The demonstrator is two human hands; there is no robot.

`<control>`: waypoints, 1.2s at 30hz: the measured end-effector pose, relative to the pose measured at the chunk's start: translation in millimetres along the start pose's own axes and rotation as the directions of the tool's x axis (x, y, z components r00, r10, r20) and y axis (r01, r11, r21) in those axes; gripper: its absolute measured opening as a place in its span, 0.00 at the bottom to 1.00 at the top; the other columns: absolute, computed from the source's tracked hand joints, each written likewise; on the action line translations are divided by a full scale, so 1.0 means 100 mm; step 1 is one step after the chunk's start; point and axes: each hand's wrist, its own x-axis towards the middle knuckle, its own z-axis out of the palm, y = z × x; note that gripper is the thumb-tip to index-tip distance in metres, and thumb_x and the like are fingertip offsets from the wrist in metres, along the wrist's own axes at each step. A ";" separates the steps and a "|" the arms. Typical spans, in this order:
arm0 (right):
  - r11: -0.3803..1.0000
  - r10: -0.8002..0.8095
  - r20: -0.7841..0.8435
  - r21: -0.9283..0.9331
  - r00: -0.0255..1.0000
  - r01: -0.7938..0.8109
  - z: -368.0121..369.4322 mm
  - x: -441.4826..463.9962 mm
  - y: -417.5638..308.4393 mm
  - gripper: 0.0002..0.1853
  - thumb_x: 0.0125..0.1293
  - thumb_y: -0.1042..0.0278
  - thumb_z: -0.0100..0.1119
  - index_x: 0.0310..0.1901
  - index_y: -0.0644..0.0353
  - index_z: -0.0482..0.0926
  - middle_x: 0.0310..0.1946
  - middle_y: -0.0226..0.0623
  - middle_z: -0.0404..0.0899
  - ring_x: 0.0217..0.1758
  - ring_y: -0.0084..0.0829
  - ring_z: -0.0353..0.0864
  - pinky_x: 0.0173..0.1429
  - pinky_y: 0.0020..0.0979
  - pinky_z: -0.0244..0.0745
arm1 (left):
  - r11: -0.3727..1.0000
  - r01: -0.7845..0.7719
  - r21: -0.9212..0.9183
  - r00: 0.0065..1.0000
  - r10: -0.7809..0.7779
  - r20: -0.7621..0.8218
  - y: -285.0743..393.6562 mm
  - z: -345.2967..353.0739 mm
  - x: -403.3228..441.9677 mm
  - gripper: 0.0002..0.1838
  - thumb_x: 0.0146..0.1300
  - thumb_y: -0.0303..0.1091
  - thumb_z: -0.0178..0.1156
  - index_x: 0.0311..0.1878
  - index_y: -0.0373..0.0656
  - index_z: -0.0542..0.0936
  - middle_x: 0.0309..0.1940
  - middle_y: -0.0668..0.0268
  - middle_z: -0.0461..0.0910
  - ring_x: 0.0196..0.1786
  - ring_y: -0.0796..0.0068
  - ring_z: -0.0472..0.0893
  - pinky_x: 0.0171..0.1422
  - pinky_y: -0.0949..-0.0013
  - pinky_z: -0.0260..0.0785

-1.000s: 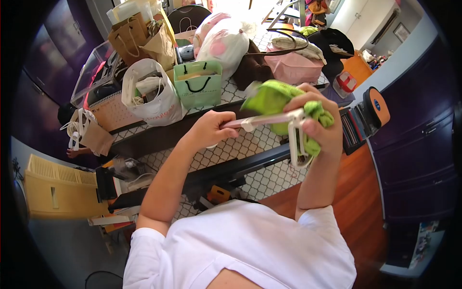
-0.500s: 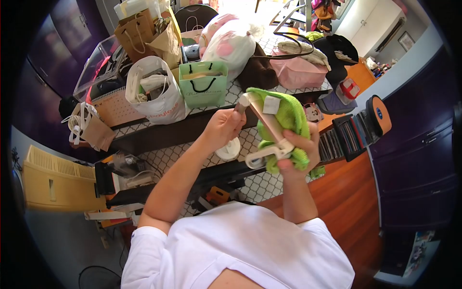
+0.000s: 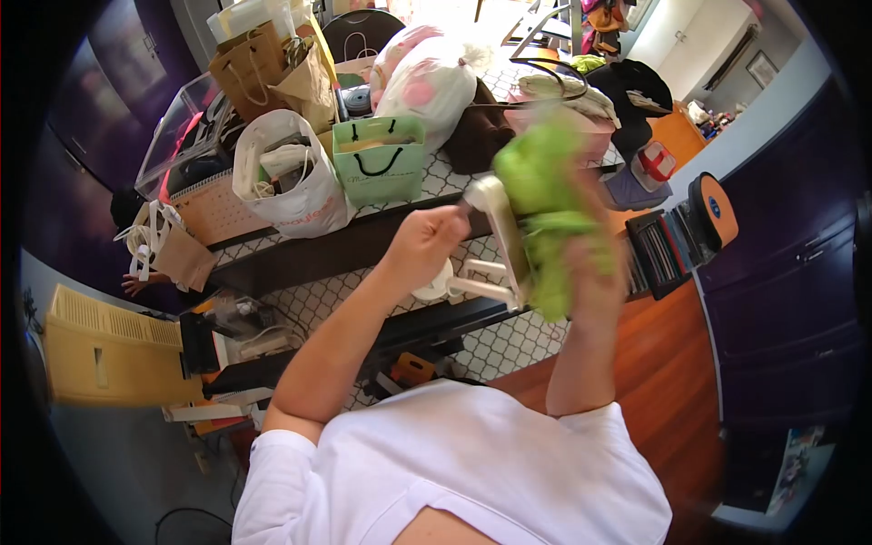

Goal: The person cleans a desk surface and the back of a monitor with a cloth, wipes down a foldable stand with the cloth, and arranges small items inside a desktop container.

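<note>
Left hand (image 3: pixel 427 240) closed on end of white stand (image 3: pixel 502 227); blurred right hand (image 3: pixel 596 262) held green cloth (image 3: pixel 542 174), grip tightness unclear. Stand hung between hands, steeper than moment earlier; wiping apparently mid-stroke.

The head view looks from just above the white shirt (image 3: pixel 454 454), facing forward and down across it, near the shirt and farther from the mint-green bag (image 3: pixel 379 182) beyond it, its wide round field spreading either side of the shirt

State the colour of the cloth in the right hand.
The cloth is bright green, seen in the head view, though blurred.
</note>
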 end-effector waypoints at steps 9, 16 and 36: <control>0.948 0.313 0.248 -0.030 0.917 -0.316 0.16 0.00 0.02 0.10 0.65 0.65 0.56 0.33 0.65 0.74 0.23 0.34 0.71 0.26 0.22 0.70 0.31 0.25 0.65 | 0.881 -0.125 0.455 0.992 0.119 0.043 0.02 0.12 -0.12 0.17 0.52 0.42 0.67 0.45 0.48 0.81 0.39 0.62 0.80 0.40 0.60 0.80 0.45 0.63 0.71; 0.924 0.341 -0.043 0.197 0.939 -0.326 0.02 0.10 0.23 0.17 0.70 0.58 0.50 0.28 0.62 0.74 0.24 0.28 0.73 0.23 0.17 0.70 0.27 0.21 0.64 | 0.771 -0.140 0.621 0.990 0.090 0.111 0.02 0.10 -0.12 0.17 0.50 0.49 0.66 0.33 0.46 0.79 0.20 0.62 0.77 0.26 0.57 0.78 0.30 0.63 0.70; 0.971 0.212 -0.678 0.230 0.704 -0.072 -0.19 0.12 0.33 0.12 0.67 0.60 0.55 0.34 0.62 0.75 0.26 0.27 0.75 0.24 0.20 0.73 0.28 0.21 0.68 | 0.604 0.227 0.764 0.964 -0.252 -0.087 0.56 -0.07 -0.13 0.15 0.56 0.41 0.61 0.43 0.43 0.77 0.29 0.59 0.79 0.36 0.61 0.80 0.41 0.61 0.69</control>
